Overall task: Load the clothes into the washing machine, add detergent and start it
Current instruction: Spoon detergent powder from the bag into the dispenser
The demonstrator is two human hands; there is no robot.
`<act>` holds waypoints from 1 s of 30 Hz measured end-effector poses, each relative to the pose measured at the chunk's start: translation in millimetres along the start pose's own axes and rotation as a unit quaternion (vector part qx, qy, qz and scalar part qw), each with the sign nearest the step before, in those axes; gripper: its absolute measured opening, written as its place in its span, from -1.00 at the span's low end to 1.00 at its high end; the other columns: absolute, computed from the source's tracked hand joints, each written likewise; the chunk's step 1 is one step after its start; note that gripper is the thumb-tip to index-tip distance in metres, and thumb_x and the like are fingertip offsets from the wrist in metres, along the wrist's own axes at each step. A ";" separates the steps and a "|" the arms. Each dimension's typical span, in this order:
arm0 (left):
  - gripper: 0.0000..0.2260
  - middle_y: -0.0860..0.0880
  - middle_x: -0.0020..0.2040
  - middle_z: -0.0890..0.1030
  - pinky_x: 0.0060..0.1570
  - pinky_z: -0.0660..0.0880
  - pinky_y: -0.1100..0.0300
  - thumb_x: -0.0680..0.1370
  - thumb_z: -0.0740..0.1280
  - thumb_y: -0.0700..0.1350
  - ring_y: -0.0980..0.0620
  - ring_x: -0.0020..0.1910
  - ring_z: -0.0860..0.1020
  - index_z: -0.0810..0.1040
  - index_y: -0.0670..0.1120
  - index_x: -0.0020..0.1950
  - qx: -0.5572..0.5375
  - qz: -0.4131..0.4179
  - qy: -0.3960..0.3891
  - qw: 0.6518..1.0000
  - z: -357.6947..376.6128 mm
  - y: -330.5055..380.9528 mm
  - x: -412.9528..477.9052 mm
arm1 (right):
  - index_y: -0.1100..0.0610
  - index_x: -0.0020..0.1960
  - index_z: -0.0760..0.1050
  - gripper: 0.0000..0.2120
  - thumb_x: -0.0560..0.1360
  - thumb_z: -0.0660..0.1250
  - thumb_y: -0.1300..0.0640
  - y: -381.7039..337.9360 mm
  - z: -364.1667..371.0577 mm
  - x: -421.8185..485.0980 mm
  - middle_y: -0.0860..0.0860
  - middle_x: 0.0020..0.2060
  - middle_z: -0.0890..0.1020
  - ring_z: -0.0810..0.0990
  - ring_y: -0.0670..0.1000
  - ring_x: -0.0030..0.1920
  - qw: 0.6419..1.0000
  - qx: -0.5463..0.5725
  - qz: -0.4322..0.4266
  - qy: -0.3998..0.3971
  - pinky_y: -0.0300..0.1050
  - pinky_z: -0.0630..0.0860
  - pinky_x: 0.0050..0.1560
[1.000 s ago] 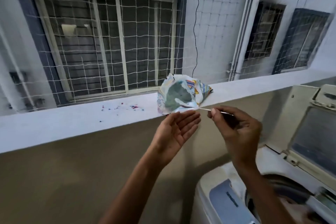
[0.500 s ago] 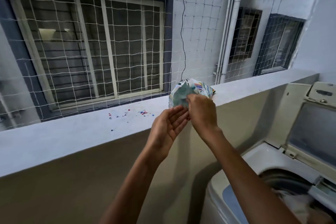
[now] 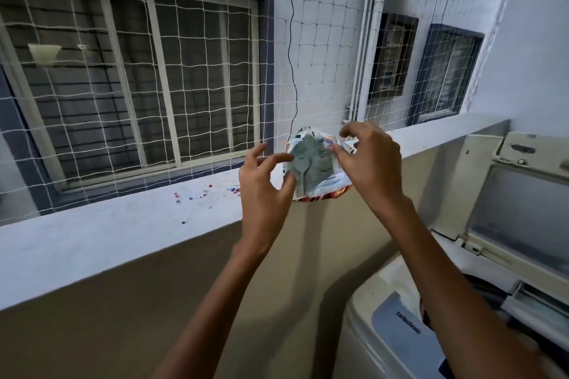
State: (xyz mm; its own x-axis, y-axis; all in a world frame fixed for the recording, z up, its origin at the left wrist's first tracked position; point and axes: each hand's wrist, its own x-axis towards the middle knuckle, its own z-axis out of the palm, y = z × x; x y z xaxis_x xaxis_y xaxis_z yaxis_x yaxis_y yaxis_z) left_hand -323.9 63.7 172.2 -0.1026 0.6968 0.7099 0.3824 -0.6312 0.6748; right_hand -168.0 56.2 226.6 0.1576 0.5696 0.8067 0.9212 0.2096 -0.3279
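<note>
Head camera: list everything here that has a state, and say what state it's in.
detergent bag: on the ledge, mouth held open, spoon inside.
left hand: grips the bag's left edge.
right hand: pinches the bag's right edge.
washing machine lid: raised.
washing machine tub: uncovered; contents mostly hidden.

My left hand (image 3: pixel 264 191) and right hand (image 3: pixel 369 169) are bare; both forearms (image 3: pixel 234 286) are bare too, as far as they show.
</note>
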 end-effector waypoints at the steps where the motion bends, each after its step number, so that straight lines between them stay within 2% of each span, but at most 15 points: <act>1: -0.79 -0.08 0.42 0.29 0.22 0.40 0.08 0.49 0.37 -0.19 0.02 0.34 0.34 0.58 -0.01 0.11 0.046 -0.004 -0.037 0.998 1.9 -3.1 5.1 | 0.12 0.03 0.55 -0.73 0.41 0.43 0.00 2.6 2.0 -1.1 0.11 -0.06 0.64 0.59 0.15 -0.10 1.000 -0.001 0.012 -0.021 -0.11 0.43 -0.16; 3: -0.68 -0.11 0.51 0.14 0.24 0.30 0.15 0.50 0.36 -0.18 -0.05 0.42 0.27 0.51 0.00 0.25 0.107 -0.030 -0.116 0.987 6.5 -7.8 14.4 | 0.10 0.11 0.54 -0.64 0.38 0.45 -0.04 5.4 7.0 -4.0 0.12 -0.02 0.65 0.60 0.15 -0.04 0.998 0.006 0.029 -0.058 -0.08 0.47 -0.08; 5: -0.57 -0.14 0.53 0.10 0.21 0.32 0.15 0.50 0.30 -0.25 -0.11 0.41 0.28 0.41 -0.02 0.36 0.141 -0.028 -0.164 0.976 11.4 -9.6 22.3 | 0.09 0.19 0.53 -0.59 0.39 0.45 -0.02 6.5 12.4 -6.5 0.13 0.03 0.64 0.59 0.15 0.03 0.995 0.021 0.039 -0.088 -0.06 0.48 0.00; 8: -0.47 -0.10 0.49 0.22 0.17 0.32 0.17 0.47 0.19 -0.38 -0.10 0.39 0.30 0.32 -0.11 0.43 0.149 0.009 -0.195 0.969 17.4 -7.7 32.2 | 0.06 0.23 0.51 -0.66 0.46 0.35 0.15 8.6 19.2 -7.9 0.13 0.08 0.62 0.56 0.15 0.09 0.993 0.023 0.049 -0.108 -0.07 0.44 0.05; 10: -0.45 -0.11 0.45 0.31 0.16 0.29 0.20 0.46 0.14 -0.43 -0.10 0.36 0.33 0.31 -0.14 0.43 0.152 -0.003 -0.190 0.970 20.8 -7.1 40.0 | 0.09 0.19 0.55 -0.68 0.46 0.28 0.26 10.6 22.8 -8.9 0.14 0.05 0.64 0.56 0.15 0.07 0.993 0.029 0.063 -0.101 -0.08 0.44 0.03; 12: -0.48 -0.16 0.37 0.41 0.14 0.34 0.14 0.45 0.11 -0.46 -0.16 0.32 0.37 0.36 -0.18 0.40 0.144 -0.038 -0.186 0.971 26.6 -8.0 50.2 | 0.13 0.14 0.58 -0.70 0.45 0.27 0.31 12.5 25.8 -10.3 0.14 0.00 0.66 0.58 0.15 0.03 0.992 0.035 0.079 -0.089 -0.10 0.44 0.00; 14: -0.61 -0.24 0.24 0.49 0.02 0.39 0.10 0.47 0.12 -0.45 -0.22 0.21 0.44 0.44 -0.27 0.27 0.152 -0.075 -0.180 0.969 33.8 -8.5 61.4 | 0.15 0.11 0.59 -0.73 0.45 0.27 0.31 14.7 29.9 -11.1 0.14 0.00 0.67 0.59 0.14 0.02 0.992 0.040 0.093 -0.081 -0.09 0.45 0.02; 16: -0.68 -0.27 0.16 0.50 -0.06 0.37 0.09 0.47 0.12 -0.44 -0.23 0.12 0.46 0.45 -0.30 0.19 0.170 -0.074 -0.188 0.965 41.9 -8.1 69.8 | 0.18 0.10 0.60 -0.76 0.46 0.28 0.29 15.9 34.1 -12.1 0.14 -0.01 0.67 0.60 0.15 0.01 0.991 0.044 0.101 -0.079 -0.07 0.47 0.02; 19: -0.66 -0.29 0.22 0.50 0.04 0.37 0.06 0.53 0.15 -0.36 -0.23 0.17 0.45 0.43 -0.26 0.29 0.183 -0.026 -0.217 0.959 58.1 -11.3 78.1 | 0.20 -0.01 0.61 -0.82 0.46 0.27 0.30 16.5 40.0 -13.8 0.18 -0.10 0.67 0.57 0.20 -0.07 0.992 0.029 0.098 -0.079 -0.12 0.38 -0.16; 21: -0.69 -0.28 0.23 0.51 0.07 0.38 0.05 0.59 0.12 -0.27 -0.24 0.18 0.46 0.44 -0.22 0.31 0.185 -0.014 -0.224 0.957 70.3 -19.0 84.1 | 0.22 -0.07 0.60 -0.84 0.46 0.25 0.30 16.0 43.7 -14.9 0.21 -0.14 0.66 0.55 0.23 -0.10 0.991 0.016 0.101 -0.082 -0.10 0.34 -0.21; 25: -0.70 -0.28 0.21 0.52 0.07 0.38 0.04 0.61 0.11 -0.26 -0.24 0.17 0.47 0.45 -0.21 0.30 0.185 -0.013 -0.231 0.955 89.6 -31.1 94.6 | 0.22 -0.01 0.60 -0.83 0.48 0.25 0.29 20.2 51.3 -12.1 0.22 -0.10 0.65 0.57 0.23 -0.07 0.991 0.009 0.116 -0.063 -0.04 0.45 -0.13; 30: -0.69 -0.33 0.16 0.55 0.02 0.42 0.02 0.57 0.13 -0.27 -0.28 0.12 0.50 0.49 -0.22 0.26 0.158 -0.026 -0.245 0.956 105.0 -39.3 110.1 | 0.20 0.05 0.60 -0.80 0.49 0.26 0.27 23.2 60.4 -3.6 0.22 -0.06 0.65 0.57 0.24 -0.02 0.987 0.002 0.153 -0.059 -0.04 0.45 -0.09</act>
State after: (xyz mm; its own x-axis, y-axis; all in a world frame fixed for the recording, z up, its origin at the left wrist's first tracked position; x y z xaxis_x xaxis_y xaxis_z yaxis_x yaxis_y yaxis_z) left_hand -253.9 201.0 202.6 0.2839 0.8493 0.4451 0.6545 -0.5109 0.5573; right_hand -168.6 107.0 186.4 0.3848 0.6946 0.6078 0.8360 0.0168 -0.5485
